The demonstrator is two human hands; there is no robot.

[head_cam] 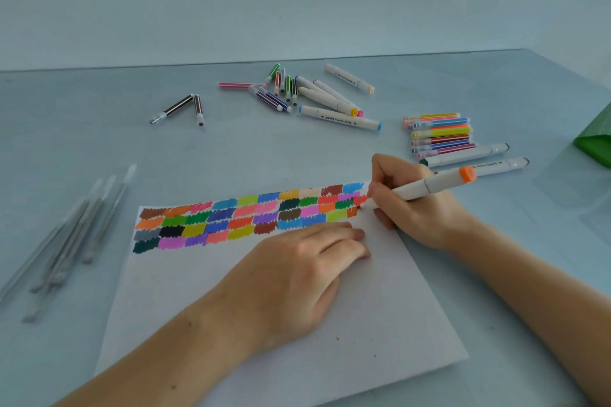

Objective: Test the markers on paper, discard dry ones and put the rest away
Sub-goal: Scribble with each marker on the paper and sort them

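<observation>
nearest the viewer, a white sheet of paper (297, 324) lies flat on a pale blue bench (231, 149). it looks thin, light and easily shifted or creased, so it needs pinning down. the left hand (297, 271) does that, resting palm down on the sheet with its fingers (344, 235) straight and close together, holding nothing.

just beyond, the sheet's far edge carries rows of colour patches (251, 215), many hues side by side. at the right end of these rows, the right hand (413, 205) grips an orange-capped marker (433, 183), fingers curled round the white barrel near the tip in a writing hold, tip on the paper by an orange patch. the marker seems light, stiff and smooth plastic; a hold low on the barrel gives the best control, and the posted cap could slip off.

at left lies a blurred bunch of grey pens (76, 235). to the right, past the writing hand, two white markers (469, 160) lie next to a tidy row of thin striped markers (439, 135).

farther back sits a loose scatter of markers (314, 92) and two brown ones (185, 109) apart.

at the far right edge is a green object (595, 149), possibly a bag or box; its contents are hidden. no other container is plainly seen.
</observation>
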